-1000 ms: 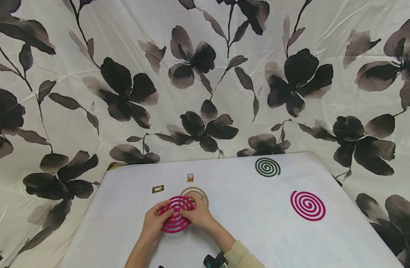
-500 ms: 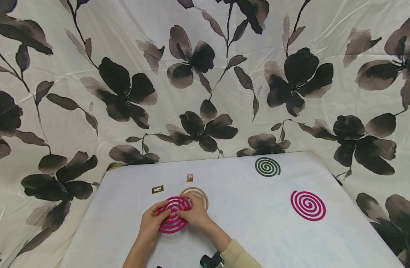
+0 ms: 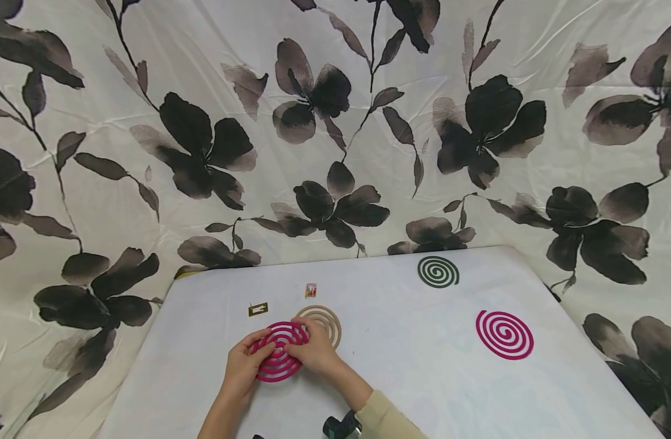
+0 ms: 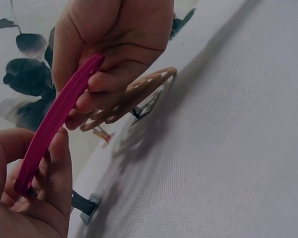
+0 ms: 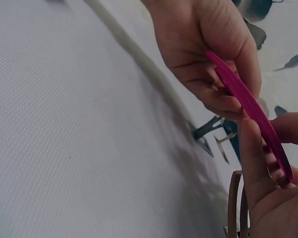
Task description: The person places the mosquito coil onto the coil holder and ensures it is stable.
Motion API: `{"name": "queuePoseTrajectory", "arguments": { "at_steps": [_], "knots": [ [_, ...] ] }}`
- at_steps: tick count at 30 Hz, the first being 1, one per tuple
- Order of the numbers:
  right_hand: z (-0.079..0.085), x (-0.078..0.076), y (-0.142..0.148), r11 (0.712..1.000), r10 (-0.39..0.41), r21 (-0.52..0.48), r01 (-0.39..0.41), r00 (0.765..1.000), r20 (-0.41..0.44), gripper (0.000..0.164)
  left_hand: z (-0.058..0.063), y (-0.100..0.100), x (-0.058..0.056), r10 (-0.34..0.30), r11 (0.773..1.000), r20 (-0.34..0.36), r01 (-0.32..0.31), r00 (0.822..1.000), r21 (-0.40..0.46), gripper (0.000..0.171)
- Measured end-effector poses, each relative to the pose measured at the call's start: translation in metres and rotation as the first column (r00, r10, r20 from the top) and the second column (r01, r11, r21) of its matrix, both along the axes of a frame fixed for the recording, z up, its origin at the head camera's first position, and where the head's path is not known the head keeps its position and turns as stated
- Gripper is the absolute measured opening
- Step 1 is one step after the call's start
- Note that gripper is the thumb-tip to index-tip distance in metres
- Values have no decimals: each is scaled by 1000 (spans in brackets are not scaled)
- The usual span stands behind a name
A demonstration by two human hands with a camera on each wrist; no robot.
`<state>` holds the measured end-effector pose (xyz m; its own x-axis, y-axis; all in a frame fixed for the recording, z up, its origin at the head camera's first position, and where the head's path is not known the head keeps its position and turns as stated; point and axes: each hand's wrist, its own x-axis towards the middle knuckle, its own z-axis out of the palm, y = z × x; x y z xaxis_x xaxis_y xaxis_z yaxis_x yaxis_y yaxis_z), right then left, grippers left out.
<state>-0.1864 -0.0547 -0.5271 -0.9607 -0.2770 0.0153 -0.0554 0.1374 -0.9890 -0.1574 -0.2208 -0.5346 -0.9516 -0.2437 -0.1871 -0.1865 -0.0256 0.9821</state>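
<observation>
A round pink mosquito coil [image 3: 280,368] is held up between both hands, tilted, over the near left part of the table. My left hand [image 3: 239,366] pinches its left side, thumb on the face turned toward me and fingers behind. On the right side my right hand [image 3: 319,352] grips it the same way. Both wrist views show the pink coil [image 4: 54,119] nearly edge-on, raised off the cloth. Just behind the right hand, a tan coil [image 3: 339,332] sits tilted above the table, partly covered by that hand.
A small gold metal stand [image 3: 258,309] and a small red and gold piece [image 3: 311,290] lie beyond the hands. Farther right are a dark green coil [image 3: 438,272] and another pink coil [image 3: 504,335]. Floral cloth [image 3: 335,122] hangs behind the white table [image 3: 412,366].
Both hands have shifted slightly left with the pink coil, keeping their grip. More of the tan coil shows behind the right hand.
</observation>
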Motion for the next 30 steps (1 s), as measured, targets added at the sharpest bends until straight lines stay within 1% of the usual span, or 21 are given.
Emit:
{"name": "queuePoseTrajectory", "arguments": {
  "at_steps": [4, 9, 16, 22, 30],
  "knots": [
    [-1, 0, -3, 1000, -4, 7, 4, 1000, -17, 49, 0, -2, 1, 0, 1000, 4, 0, 1000, -12, 41],
    [-2, 1, -7, 1000, 3, 2, -3, 1000, 7, 48, 0, -6, 3, 7, 999, 23, -7, 1000, -33, 42],
    [0, -2, -10, 998, -4, 66, 6, 1000, -30, 49, 0, -10, 0, 8, 999, 12, -8, 1000, -37, 43],
    [1, -1, -12, 997, 7, 83, -5, 1000, -18, 49, 0, -13, 0, 9, 999, 12, -9, 1000, -31, 43],
    [0, 4, -15, 993, 16, 119, -14, 1000, -18, 48, -2, -17, 5, 9, 999, 59, -7, 998, -42, 45]
  ]
}}
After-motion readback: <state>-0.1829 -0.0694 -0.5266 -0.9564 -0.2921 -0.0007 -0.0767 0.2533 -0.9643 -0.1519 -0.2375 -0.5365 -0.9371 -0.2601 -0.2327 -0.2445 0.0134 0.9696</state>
